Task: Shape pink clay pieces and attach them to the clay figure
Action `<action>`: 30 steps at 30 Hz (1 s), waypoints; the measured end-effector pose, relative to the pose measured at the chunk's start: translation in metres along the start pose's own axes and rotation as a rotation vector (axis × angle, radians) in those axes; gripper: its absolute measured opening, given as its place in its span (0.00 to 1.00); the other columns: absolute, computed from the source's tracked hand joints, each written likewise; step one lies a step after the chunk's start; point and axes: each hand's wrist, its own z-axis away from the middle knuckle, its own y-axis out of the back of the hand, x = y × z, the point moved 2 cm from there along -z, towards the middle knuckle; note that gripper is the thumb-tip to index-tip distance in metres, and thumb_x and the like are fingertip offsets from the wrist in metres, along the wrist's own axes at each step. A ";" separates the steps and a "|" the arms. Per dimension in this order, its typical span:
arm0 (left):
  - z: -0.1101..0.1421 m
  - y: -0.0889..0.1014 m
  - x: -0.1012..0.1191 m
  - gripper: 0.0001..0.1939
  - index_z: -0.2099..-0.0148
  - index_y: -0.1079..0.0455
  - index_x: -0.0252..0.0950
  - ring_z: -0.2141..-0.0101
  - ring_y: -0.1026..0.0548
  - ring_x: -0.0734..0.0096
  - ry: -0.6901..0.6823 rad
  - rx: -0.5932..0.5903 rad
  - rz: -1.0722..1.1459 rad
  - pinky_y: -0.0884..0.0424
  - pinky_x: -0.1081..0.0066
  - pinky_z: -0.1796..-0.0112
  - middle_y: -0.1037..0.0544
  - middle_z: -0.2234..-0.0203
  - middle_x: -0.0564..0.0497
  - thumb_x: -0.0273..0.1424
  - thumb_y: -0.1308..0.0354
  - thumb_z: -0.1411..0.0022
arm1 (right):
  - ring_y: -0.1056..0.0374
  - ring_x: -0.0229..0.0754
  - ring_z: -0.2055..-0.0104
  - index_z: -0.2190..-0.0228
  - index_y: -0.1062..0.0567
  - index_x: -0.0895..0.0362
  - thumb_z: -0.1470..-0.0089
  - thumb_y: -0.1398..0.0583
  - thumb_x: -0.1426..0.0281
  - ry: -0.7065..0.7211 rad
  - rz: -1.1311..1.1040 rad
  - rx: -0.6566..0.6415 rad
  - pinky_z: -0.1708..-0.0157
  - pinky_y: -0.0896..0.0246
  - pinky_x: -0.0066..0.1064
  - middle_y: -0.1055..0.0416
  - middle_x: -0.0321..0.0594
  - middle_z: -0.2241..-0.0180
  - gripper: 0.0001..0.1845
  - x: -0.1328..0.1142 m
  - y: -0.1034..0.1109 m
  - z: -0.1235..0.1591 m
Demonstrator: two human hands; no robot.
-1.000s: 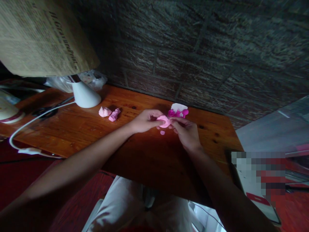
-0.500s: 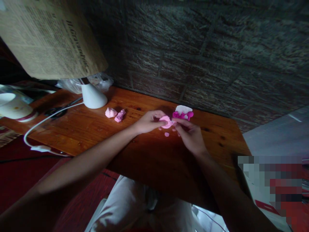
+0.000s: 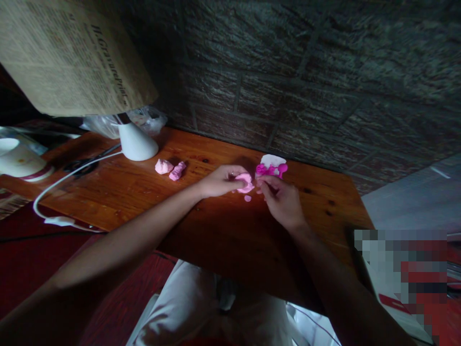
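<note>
Over the wooden table (image 3: 126,197), between the two hands: a pink piece (image 3: 245,181), putty-like, roughly rounded. Left hand (image 3: 221,182) pinches it at its left side, thumb on top. Right hand (image 3: 284,199) just beside it, thumb and forefinger drawn together; cannot tell whether a scrap sits between. Small pink disc (image 3: 248,198) near, on the wood. Handling, my judgement: light, soft, easily dented, perhaps tacky; likely tears where the right edge looks uneven. Best hold: broad finger pads, light pressure, on the left side.
</note>
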 end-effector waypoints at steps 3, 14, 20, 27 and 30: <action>0.001 -0.003 0.001 0.06 0.61 0.26 0.32 0.66 0.23 0.71 0.019 -0.116 -0.014 0.29 0.72 0.63 0.20 0.68 0.49 0.30 0.38 0.41 | 0.22 0.44 0.68 0.61 0.19 0.55 0.42 0.38 0.59 -0.062 -0.122 0.106 0.68 0.29 0.34 0.17 0.43 0.63 0.14 0.004 0.006 -0.004; -0.004 0.025 -0.021 0.16 0.57 0.28 0.31 0.69 0.21 0.68 0.018 0.172 -0.092 0.25 0.70 0.65 0.19 0.68 0.46 0.39 0.39 0.39 | 0.24 0.40 0.72 0.66 0.20 0.56 0.51 0.31 0.48 -0.153 -0.414 -0.087 0.73 0.27 0.31 0.19 0.39 0.70 0.24 0.000 -0.006 -0.003; 0.001 0.035 -0.014 0.16 0.57 0.24 0.35 0.66 0.20 0.66 -0.033 0.234 -0.728 0.28 0.70 0.63 0.16 0.67 0.48 0.41 0.45 0.34 | 0.20 0.42 0.67 0.64 0.20 0.54 0.52 0.30 0.47 -0.120 -0.529 -0.120 0.67 0.23 0.34 0.19 0.39 0.67 0.24 0.005 -0.009 -0.003; 0.001 0.036 -0.009 0.24 0.49 0.23 0.31 0.56 0.20 0.55 -0.066 0.318 -0.932 0.26 0.58 0.51 0.17 0.57 0.39 0.46 0.45 0.33 | 0.20 0.49 0.58 0.58 0.20 0.54 0.50 0.29 0.53 -0.165 -0.635 -0.192 0.62 0.20 0.41 0.19 0.45 0.58 0.22 0.011 -0.013 -0.002; 0.004 0.025 0.003 0.22 0.50 0.23 0.31 0.58 0.20 0.59 -0.203 0.410 -0.826 0.25 0.61 0.53 0.18 0.57 0.39 0.44 0.44 0.32 | 0.19 0.47 0.61 0.60 0.19 0.54 0.52 0.28 0.54 -0.182 -0.658 -0.201 0.63 0.21 0.39 0.19 0.43 0.61 0.22 0.009 -0.012 -0.001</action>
